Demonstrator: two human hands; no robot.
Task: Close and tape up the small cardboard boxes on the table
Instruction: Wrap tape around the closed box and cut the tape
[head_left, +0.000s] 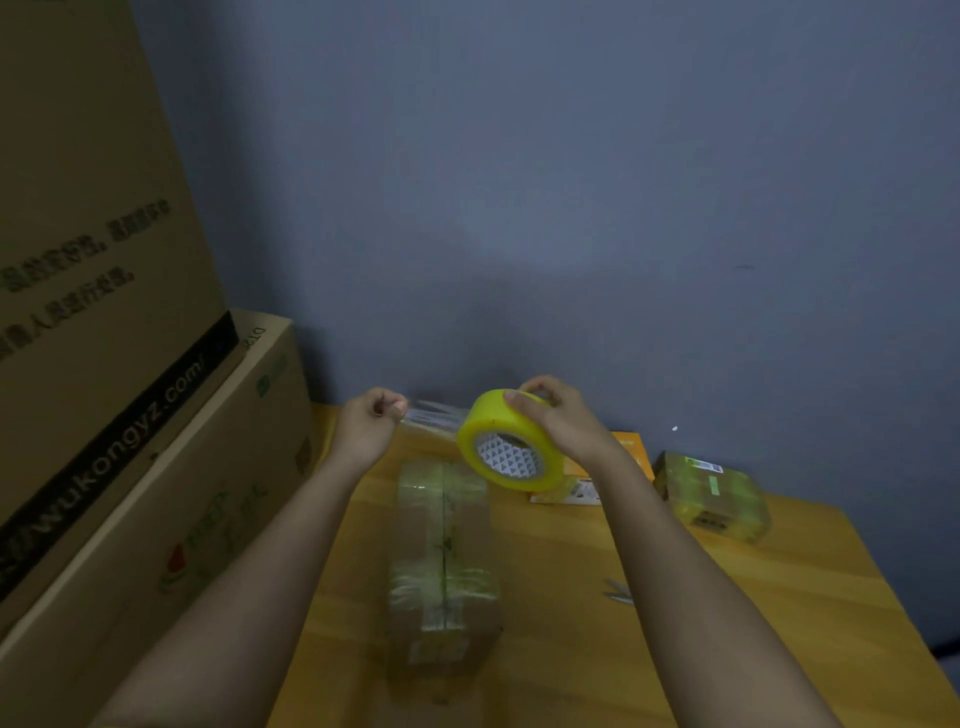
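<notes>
Grey-blue wall (571, 182) backs a wooden table (597, 623), and on that table lies the landmark: a long cardboard box (441, 566) with its flaps shut along a centre seam and several clear tape bands across it. Both hands are raised above the far end of this box. Up and to the right of that end, the right hand (558, 421) grips a yellow tape roll (511, 441), thumb over the outer face and fingers curled round the far side, with the white patterned core facing the camera. Up and to the left, the left hand (371, 418) pinches the loose tape end (431, 415), which stretches as a clear, wrinkled strip from its fingertips across to the roll. Right of the box and well apart from it, a second small box (714, 496) sits near the wall, wrapped in glossy tape and bearing a label. Between the two, an orange packet (631, 449) lies partly hidden behind the right wrist. Nearer than that, right of the box, a small pale thing (618, 592) rests on the wood, too blurred to identify. Left of the box, big cartons (130, 415) stand stacked beside the table, printed with dark text.
</notes>
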